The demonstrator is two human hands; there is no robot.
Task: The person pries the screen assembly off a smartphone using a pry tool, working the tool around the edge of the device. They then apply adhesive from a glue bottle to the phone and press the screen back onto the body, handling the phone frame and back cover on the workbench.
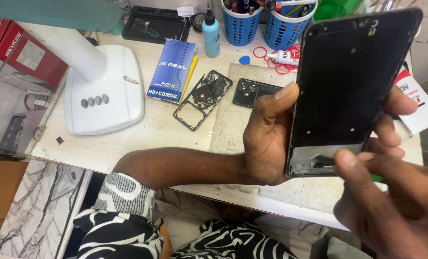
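Phone frame upright, top slightly right

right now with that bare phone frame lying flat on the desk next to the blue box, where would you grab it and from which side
Pinch the two long side rails of the phone frame from above, near its open end toward the desk's front edge. It lies flat and slanted, hollow there, while parts crowd the far end. The blue box sits close on one side, so come straight down.

We see a black phone frame, a white lamp base at left, blue baskets far off, and black-and-white zebra-striped clothing near.
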